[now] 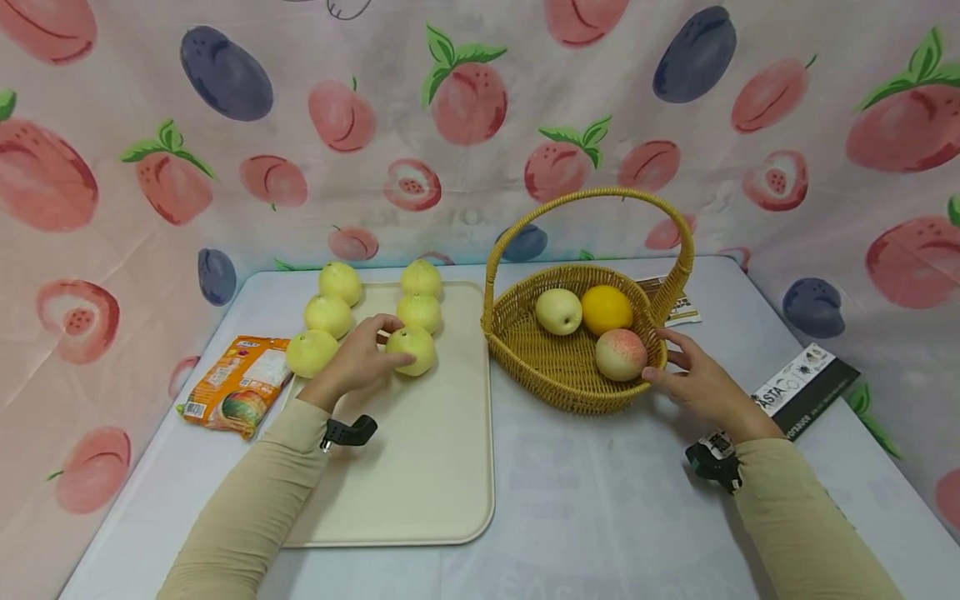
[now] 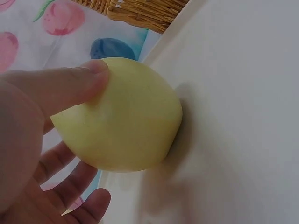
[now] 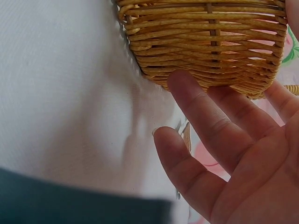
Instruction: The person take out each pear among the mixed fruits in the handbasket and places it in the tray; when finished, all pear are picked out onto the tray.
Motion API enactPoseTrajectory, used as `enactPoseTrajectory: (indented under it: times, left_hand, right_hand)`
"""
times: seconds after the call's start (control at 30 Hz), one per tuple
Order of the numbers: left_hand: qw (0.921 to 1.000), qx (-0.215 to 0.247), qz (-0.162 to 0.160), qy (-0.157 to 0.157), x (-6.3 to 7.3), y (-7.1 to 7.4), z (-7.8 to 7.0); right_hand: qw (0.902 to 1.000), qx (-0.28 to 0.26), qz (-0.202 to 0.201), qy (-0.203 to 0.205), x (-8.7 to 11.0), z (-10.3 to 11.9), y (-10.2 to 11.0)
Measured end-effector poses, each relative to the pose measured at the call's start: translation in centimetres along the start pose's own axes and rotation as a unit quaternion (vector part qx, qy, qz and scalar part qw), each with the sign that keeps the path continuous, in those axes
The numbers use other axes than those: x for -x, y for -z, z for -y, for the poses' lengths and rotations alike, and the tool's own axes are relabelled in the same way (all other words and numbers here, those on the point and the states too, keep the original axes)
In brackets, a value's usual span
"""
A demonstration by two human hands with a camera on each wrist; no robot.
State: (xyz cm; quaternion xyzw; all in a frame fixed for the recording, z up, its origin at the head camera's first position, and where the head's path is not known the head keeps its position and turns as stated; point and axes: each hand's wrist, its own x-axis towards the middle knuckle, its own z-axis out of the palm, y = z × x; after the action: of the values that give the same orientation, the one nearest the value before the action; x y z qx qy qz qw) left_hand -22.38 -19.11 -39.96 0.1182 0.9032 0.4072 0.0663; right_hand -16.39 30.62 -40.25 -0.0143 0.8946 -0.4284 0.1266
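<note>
Thumb and fingers of my left hand hold a round yellow-green fruit, the nearest in the tray's right row. In the left wrist view the thumb presses one side of this fruit, which is low over the beige tray. My right hand grips the right side of a wicker basket, thumb at the rim. The right wrist view shows fingertips against the basket's woven outer wall. Inside the basket are a pale green fruit, an orange and a peach.
More yellow-green fruits stand in two rows on the tray's far half. An orange snack packet lies at its left. Behind the basket is a brown-and-white packet; a black-and-white box lies beyond my right wrist. The basket's handle arches high.
</note>
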Motion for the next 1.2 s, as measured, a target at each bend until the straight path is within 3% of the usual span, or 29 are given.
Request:
enactPoseTrajectory:
  times: [0.7, 0.93, 1.2]
  left_hand:
    - [0.9997, 0.024, -0.008, 0.004, 0.4, -0.1, -0.4]
    - [0.9981, 0.039, -0.028, -0.040, 1.0, 1.0, -2.8]
    - [0.9891, 0.104, 0.017, -0.102, 2.4, 0.2, -6.5]
  right_hand:
    - [1.0000, 0.001, 0.003, -0.001, 0.1, 0.1, 0.1]
    - [1.0000, 0.004, 0.005, -0.004, 0.2, 0.1, 0.1]
    - [1.0000, -0.003, 0.003, 0.000, 0.0, 0.2, 0.1]
